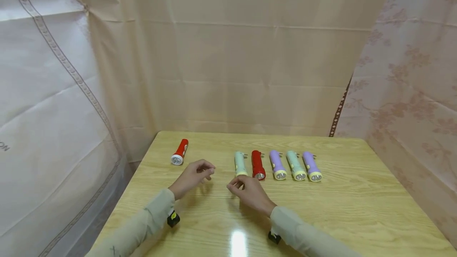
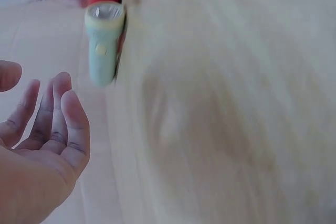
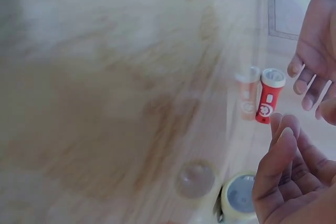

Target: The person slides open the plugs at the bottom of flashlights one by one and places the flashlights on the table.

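Note:
My left hand (image 1: 192,175) hovers over the table with fingers loosely bent and nothing in them. A red flashlight with a white head (image 1: 179,152) lies just beyond it, apart from the others. Close to the near end of a mint flashlight (image 1: 240,163) is my right hand (image 1: 251,194), its thumb and fingertips close together and holding nothing visible. That hand partly covers the mint flashlight's head in the head view. To the right, a red flashlight (image 1: 257,164), a purple one (image 1: 277,164), another mint one (image 1: 296,165) and another purple one (image 1: 312,165) lie side by side.
The wooden table (image 1: 357,205) has its far edge against a beige curtain (image 1: 228,70). Pale patterned cloth (image 1: 414,78) hangs on the right, and whitish cloth (image 1: 53,110) on the left. Flashlight heads in the row face the near side.

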Available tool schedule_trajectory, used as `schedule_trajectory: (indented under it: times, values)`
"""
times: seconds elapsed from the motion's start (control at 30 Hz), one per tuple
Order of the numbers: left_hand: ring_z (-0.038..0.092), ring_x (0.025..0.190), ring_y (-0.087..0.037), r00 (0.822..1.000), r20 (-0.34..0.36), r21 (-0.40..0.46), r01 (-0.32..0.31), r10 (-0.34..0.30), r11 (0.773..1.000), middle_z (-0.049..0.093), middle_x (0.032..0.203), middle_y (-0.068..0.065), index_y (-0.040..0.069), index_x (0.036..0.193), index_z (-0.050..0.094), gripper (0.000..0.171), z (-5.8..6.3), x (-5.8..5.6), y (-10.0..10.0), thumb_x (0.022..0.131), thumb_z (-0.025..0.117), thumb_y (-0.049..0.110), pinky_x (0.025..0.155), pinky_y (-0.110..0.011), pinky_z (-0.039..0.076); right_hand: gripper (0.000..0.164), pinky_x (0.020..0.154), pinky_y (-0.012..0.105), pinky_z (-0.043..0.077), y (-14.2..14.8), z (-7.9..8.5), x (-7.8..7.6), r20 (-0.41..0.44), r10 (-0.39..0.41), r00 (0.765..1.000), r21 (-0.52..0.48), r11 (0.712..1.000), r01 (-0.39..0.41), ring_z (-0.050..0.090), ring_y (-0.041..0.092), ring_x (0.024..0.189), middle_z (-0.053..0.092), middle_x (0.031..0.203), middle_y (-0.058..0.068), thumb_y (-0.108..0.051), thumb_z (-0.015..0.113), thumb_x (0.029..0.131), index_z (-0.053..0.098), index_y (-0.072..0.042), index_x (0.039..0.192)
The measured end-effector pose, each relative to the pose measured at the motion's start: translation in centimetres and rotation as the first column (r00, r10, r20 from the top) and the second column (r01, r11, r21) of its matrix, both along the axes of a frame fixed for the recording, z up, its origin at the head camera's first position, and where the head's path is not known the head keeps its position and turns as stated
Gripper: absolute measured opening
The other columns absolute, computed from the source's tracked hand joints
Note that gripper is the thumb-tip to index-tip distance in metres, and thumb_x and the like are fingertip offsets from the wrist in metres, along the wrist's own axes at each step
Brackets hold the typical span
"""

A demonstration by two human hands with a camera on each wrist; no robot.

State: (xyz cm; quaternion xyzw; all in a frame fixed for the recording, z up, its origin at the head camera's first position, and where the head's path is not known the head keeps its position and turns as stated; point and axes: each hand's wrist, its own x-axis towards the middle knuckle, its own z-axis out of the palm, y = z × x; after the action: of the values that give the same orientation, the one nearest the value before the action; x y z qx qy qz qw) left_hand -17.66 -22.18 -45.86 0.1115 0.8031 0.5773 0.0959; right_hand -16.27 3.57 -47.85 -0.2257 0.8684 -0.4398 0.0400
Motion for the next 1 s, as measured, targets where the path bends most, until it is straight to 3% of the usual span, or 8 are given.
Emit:
schedule_trajectory:
  times: [0.27,0.43,0.57,0.77,1.0]
  values:
    - [0.066,0.098,-0.028,0.993,-0.038,0.011,-0.114,0.114,0.993,0.066,0.115,-0.015,0.009,0.121,0.066,0.027,1.8,-1.7,-2.5,0.103,0.065,0.03,0.088,-0.054,0.055,0.021,0.065,0.028,0.051,-2.0,0.6,-0.8,0.04,0.006,0.999,-0.016,1.0,-0.005,0.061,0.011,0.079,0.069,0.088,-0.01,-0.04,0.068,0.099,0.075,-0.02,0.101]
    - [0.067,0.098,-0.027,0.986,-0.056,0.02,-0.159,0.16,0.987,0.063,0.121,-0.021,0.008,0.124,0.064,0.034,1.9,-3.3,-4.7,0.103,0.064,0.035,0.089,-0.054,0.054,0.02,0.061,0.028,0.053,-3.6,0.6,-1.1,0.063,0.042,0.997,-0.038,0.998,-0.04,0.062,0.011,0.074,0.07,0.088,-0.008,-0.037,0.068,0.1,0.075,-0.019,0.102]
    - [0.067,0.098,-0.028,0.976,-0.019,0.055,-0.214,0.215,0.975,0.063,0.122,-0.021,0.005,0.125,0.063,0.037,2.1,-4.4,-6.3,0.104,0.064,0.035,0.092,-0.057,0.053,0.021,0.062,0.029,0.053,-4.7,0.8,-1.4,0.083,0.059,0.995,-0.034,0.998,-0.057,0.063,0.01,0.074,0.069,0.088,-0.009,-0.04,0.066,0.101,0.075,-0.021,0.103]
    - [0.063,0.107,-0.037,0.953,0.007,0.05,-0.304,0.304,0.951,0.063,0.121,-0.017,-0.001,0.128,0.061,0.041,2.8,-6.3,-8.2,0.105,0.061,0.033,0.087,-0.042,0.056,0.022,0.062,0.028,0.052,-5.9,1.2,-2.2,0.094,0.055,0.994,-0.056,0.997,-0.05,0.063,0.012,0.078,0.069,0.09,-0.006,-0.037,0.066,0.101,0.074,-0.016,0.103]
    - [0.064,0.105,-0.032,0.928,0.014,0.037,-0.373,0.373,0.927,0.063,0.12,-0.016,-0.004,0.13,0.059,0.037,2.3,-7.6,-9.5,0.106,0.059,0.024,0.082,-0.033,0.056,0.022,0.054,0.027,0.049,-8.0,0.8,-3.1,0.155,0.031,0.987,-0.091,0.996,-0.017,0.06,0.012,0.065,0.07,0.086,-0.002,-0.035,0.066,0.101,0.074,-0.014,0.103]
